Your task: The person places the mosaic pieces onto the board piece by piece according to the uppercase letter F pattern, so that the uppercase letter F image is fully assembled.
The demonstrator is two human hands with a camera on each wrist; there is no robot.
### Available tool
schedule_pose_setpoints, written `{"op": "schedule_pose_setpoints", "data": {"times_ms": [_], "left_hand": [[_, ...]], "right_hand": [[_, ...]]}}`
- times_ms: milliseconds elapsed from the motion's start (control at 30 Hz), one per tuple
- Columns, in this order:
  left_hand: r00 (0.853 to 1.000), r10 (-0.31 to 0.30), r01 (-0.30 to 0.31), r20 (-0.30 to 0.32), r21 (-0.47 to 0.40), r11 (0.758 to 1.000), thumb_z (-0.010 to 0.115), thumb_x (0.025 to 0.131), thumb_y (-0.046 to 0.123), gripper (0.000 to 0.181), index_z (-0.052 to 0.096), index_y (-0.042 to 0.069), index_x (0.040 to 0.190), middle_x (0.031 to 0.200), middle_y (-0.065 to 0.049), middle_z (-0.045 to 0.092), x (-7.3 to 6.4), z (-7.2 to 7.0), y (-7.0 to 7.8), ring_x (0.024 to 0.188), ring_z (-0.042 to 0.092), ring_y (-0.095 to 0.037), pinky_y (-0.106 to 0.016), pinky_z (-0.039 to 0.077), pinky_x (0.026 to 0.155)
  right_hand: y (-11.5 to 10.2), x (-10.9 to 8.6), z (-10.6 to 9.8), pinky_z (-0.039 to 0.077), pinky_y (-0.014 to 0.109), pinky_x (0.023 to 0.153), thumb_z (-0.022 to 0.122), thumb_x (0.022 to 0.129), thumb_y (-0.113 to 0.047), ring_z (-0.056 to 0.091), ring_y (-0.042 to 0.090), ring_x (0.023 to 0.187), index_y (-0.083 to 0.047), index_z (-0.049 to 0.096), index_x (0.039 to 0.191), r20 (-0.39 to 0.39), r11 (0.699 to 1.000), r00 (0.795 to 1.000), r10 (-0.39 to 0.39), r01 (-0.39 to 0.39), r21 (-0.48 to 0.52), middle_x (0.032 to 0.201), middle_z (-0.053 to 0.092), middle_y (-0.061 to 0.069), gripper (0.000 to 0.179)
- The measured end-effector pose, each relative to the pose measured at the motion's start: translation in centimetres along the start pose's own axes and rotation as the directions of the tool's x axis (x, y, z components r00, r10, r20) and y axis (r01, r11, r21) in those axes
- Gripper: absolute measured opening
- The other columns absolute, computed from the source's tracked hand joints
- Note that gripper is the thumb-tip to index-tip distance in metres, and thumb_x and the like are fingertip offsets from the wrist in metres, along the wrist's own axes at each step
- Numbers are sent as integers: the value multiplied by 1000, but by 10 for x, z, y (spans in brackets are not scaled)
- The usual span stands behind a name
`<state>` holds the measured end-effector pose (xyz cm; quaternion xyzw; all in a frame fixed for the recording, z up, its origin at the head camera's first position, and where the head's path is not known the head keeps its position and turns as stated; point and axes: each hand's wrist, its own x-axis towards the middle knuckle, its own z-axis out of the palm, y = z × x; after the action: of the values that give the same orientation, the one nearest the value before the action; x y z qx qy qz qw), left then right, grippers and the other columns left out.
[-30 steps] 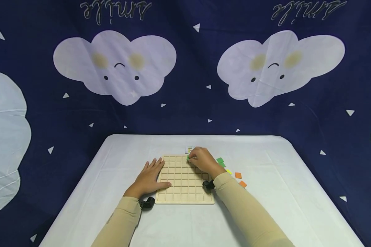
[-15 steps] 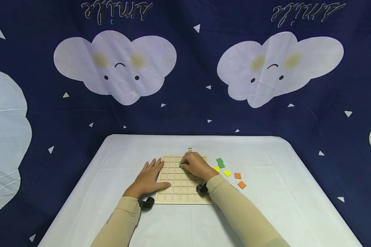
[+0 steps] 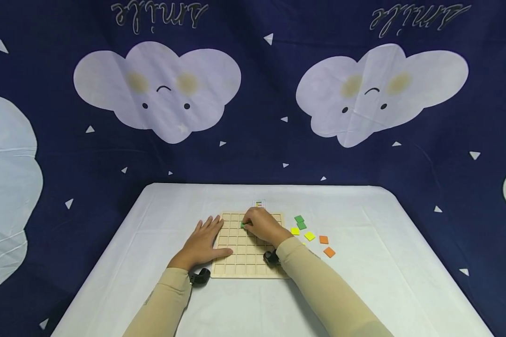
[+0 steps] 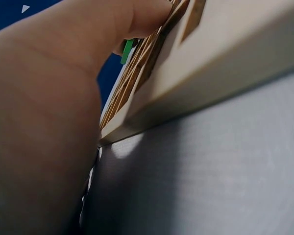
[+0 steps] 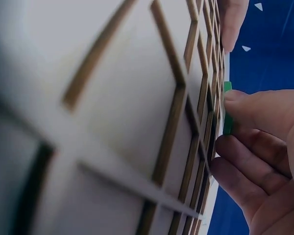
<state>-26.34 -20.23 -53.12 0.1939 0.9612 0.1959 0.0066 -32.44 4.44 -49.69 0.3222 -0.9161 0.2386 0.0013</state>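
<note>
Here, the green tile is pinched between thumb and fingers of the right hand, over the gridded board near its far edge, toward the far-left corner. The left hand, fingers extended, rests along the board's left edge. Presumably light, stiff and smooth, the tile is best held by opposite edges, underside free.

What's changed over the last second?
The right hand, pinching a green tile, moved left across the board and slightly nearer the person, uncovering more yellow tiles. Nothing was let go. The left hand stayed on the board's left edge; the orange tiles stayed put.
</note>
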Motion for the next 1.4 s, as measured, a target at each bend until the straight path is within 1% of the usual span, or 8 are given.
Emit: {"op": "schedule_pose_setpoints", "data": {"times_ms": [200, 533, 767, 900, 1033, 1167, 1267, 1400], "left_hand": [[1000, 8, -8, 7, -9, 1000, 66, 86, 75, 112, 32, 2, 165, 171, -15, 23, -1, 0, 1, 158, 14, -35, -54, 4, 127], [1000, 5, -5, 19, -1, 1000, 65, 86, 77, 113, 30, 4, 166, 172, -14, 21, 0, 0, 1, 159, 12, -33, -52, 2, 127], [1000, 8, -8, 16, 2, 1000, 64, 86, 77, 114, 30, 3, 165, 172, -15, 22, 1, 2, 2, 159, 13, -34, -53, 3, 127], [1000, 6, -6, 11, 0, 1000, 64, 86, 76, 113, 31, 3, 165, 171, -15, 23, 1, 2, 2, 158, 14, -35, -54, 4, 127], [1000, -9, 9, 20, -3, 1000, 65, 85, 76, 113, 31, 4, 166, 172, -14, 22, 0, -1, 4, 159, 13, -33, -53, 3, 127], [1000, -11, 11, 14, 1, 1000, 66, 85, 75, 113, 32, 4, 165, 171, -14, 23, 0, -1, 4, 158, 14, -33, -53, 4, 127], [1000, -12, 12, 6, 4, 1000, 66, 84, 75, 113, 33, 4, 165, 171, -13, 24, 0, -1, 3, 158, 14, -33, -53, 5, 127], [1000, -13, 13, -1, -3, 1000, 67, 84, 76, 113, 33, 4, 165, 171, -13, 24, 0, -1, 2, 159, 13, -32, -53, 4, 127]], "right_hand": [[-3, 3, 2, 57, 23, 86, 78, 97, -9, 68, 13, 97, -9, 82, 102, 19, 999, 1000, -17, 18, -26, 102, 71, -1, 6], [-4, 6, 4, 57, 22, 87, 79, 97, -9, 70, 14, 99, -9, 82, 103, 27, 1000, 1000, 7, -6, -28, 104, 72, 0, 7], [-3, 6, 6, 58, 25, 89, 80, 96, -9, 70, 17, 103, -7, 82, 104, 17, 999, 1000, 19, -18, -31, 108, 73, 3, 9], [-1, 4, 4, 57, 29, 92, 81, 95, -10, 69, 18, 107, -8, 81, 108, 17, 999, 999, 42, -42, -2, 112, 73, 4, 13], [2, 1, 0, 57, 29, 93, 82, 95, -11, 68, 18, 108, -8, 80, 112, 22, 998, 998, 57, -58, 27, 115, 72, 3, 18], [6, -4, -8, 58, 30, 90, 80, 96, -7, 70, 20, 106, -4, 77, 117, 12, 995, 998, 54, -55, 80, 117, 71, 6, 22], [12, -8, -15, 59, 31, 90, 77, 98, -5, 71, 21, 104, -1, 76, 119, -19, 992, 998, 56, -54, 110, 117, 72, 8, 22], [21, -11, -25, 58, 33, 90, 77, 98, -7, 70, 20, 103, -2, 77, 118, -67, 991, 994, 88, -80, 111, 116, 73, 7, 20]]}}
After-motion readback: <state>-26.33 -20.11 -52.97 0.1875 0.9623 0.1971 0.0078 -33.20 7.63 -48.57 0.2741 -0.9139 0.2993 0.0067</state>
